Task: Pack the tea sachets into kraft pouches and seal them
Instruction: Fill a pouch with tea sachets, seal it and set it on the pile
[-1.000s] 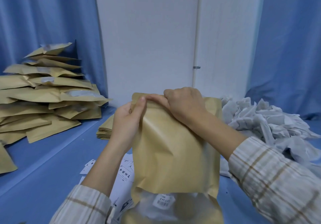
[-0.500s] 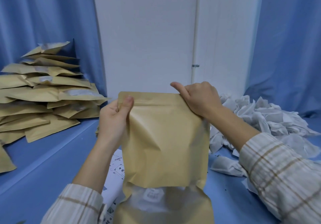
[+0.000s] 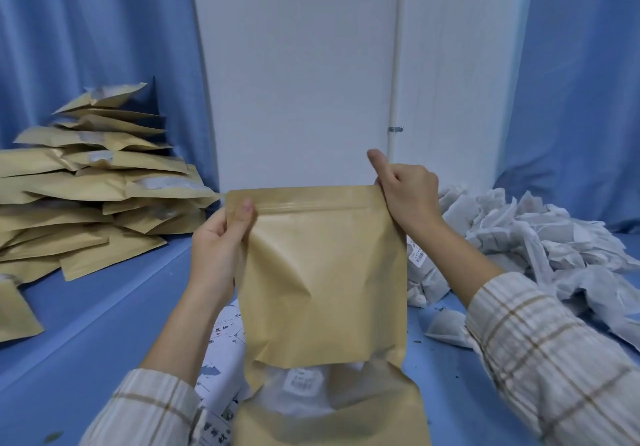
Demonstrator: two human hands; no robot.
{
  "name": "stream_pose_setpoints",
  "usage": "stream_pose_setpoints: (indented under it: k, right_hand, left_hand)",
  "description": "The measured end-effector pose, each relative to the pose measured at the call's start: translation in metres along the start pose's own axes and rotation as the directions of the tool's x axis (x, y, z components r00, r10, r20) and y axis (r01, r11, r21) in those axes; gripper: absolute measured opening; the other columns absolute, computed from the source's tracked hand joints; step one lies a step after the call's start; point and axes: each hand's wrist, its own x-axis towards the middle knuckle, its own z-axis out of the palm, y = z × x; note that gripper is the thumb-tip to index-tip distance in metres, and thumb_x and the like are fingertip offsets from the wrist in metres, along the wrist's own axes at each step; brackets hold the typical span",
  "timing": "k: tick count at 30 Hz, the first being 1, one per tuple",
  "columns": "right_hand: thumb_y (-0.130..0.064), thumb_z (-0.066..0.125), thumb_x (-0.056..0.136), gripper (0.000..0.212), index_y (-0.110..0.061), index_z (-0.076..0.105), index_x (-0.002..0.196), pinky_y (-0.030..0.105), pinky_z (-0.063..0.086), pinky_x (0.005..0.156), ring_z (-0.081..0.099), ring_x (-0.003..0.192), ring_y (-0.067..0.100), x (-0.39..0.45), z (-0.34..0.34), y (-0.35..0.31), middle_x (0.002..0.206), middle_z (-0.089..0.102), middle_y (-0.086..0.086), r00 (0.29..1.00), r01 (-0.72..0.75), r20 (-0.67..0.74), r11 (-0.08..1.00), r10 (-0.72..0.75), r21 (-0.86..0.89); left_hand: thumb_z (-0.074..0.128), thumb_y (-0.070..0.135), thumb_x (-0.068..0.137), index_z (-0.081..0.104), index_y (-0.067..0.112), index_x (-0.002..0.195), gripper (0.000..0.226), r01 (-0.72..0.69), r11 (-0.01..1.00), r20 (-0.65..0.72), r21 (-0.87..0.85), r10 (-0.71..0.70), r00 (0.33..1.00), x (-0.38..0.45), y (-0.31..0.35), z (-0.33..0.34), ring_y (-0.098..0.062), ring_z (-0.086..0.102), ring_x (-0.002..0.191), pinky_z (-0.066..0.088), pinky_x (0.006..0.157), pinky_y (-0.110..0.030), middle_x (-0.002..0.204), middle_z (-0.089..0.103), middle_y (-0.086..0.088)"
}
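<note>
- Up in front of the person, a kraft pouch (image 3: 322, 283) is held upright by its top corners, with its clear lower window showing white sachets inside.
- The left hand (image 3: 218, 244) pinches the top left corner, thumb pressed on the zip strip; the right hand (image 3: 408, 192) grips the top right corner with curled fingers and a raised thumb.
- A stack of filled pouches (image 3: 93, 186) lies far left, well apart.
- A heap of loose white tea sachets (image 3: 540, 237) lies on the right, partly hidden by the right forearm.
- Printed sheets (image 3: 225, 341) lie under the pouch.
- Everything rests on a blue table (image 3: 104, 324), backed by a white wall (image 3: 298, 82) and blue curtains (image 3: 86, 47).
</note>
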Motion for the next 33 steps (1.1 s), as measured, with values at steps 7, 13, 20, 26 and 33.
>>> stream_pose_setpoints:
  k: [7,13,20,26,33]
  right_hand:
    - [-0.048,0.073,0.070,0.063,-0.005,0.063,0.115,0.035,0.055,0.082,0.065,0.100,0.021,-0.053,0.009,0.051,0.113,0.066,0.015,0.755,-0.622,0.634,0.492,0.168,0.610]
    - [-0.024,0.064,0.079,0.045,-0.007,0.056,0.120,0.029,0.055,0.070,0.067,0.095,0.020,-0.103,0.019,0.071,0.109,0.068,0.009,0.593,-0.754,0.803,0.388,0.055,0.530]
    - [-0.037,0.060,0.084,0.030,-0.018,0.063,0.108,0.024,0.055,0.063,0.070,0.086,0.017,-0.104,0.025,0.049,0.099,0.073,0.002,0.659,-0.713,0.735,0.443,0.158,0.544]
    - [-0.034,0.061,0.086,0.040,-0.015,0.057,0.121,0.033,0.055,0.074,0.068,0.095,0.023,-0.113,0.067,0.020,0.107,0.071,0.004,0.631,-0.753,0.751,0.389,0.195,0.531]
    - [-0.033,0.054,0.092,0.030,-0.016,0.062,0.115,0.031,0.056,0.061,0.070,0.086,0.023,-0.107,0.164,-0.065,0.104,0.071,0.006,0.538,-0.842,0.827,0.043,0.164,0.539]
  left_hand:
    - [0.083,0.025,0.064,0.064,0.009,0.113,0.055,0.496,0.836,0.364,0.234,-0.548,0.753,-0.039,-0.049,-0.036,-0.028,0.069,0.096,0.053,0.083,-0.043,0.107,0.071,-0.011]
    - [0.065,0.011,0.084,0.066,0.010,0.108,0.024,0.458,0.887,0.147,0.052,-0.461,0.875,-0.040,-0.060,-0.032,-0.019,0.071,0.078,0.055,0.065,-0.033,0.096,0.074,-0.006]
    - [0.069,0.034,0.078,0.064,0.003,0.110,0.045,0.459,0.886,0.207,0.063,-0.461,0.863,-0.029,-0.033,-0.036,-0.026,0.066,0.095,0.052,0.080,-0.036,0.112,0.068,-0.011]
    - [0.067,0.049,0.073,0.067,0.010,0.115,0.057,0.557,0.809,0.197,0.187,-0.587,0.785,-0.027,-0.019,-0.093,-0.032,0.064,0.094,0.053,0.080,-0.035,0.109,0.068,-0.016]
    - [0.055,0.056,0.078,0.074,0.012,0.103,0.054,0.493,0.776,0.032,-0.393,-0.525,0.851,-0.021,-0.006,-0.189,-0.024,0.071,0.082,0.057,0.063,-0.032,0.099,0.072,-0.010]
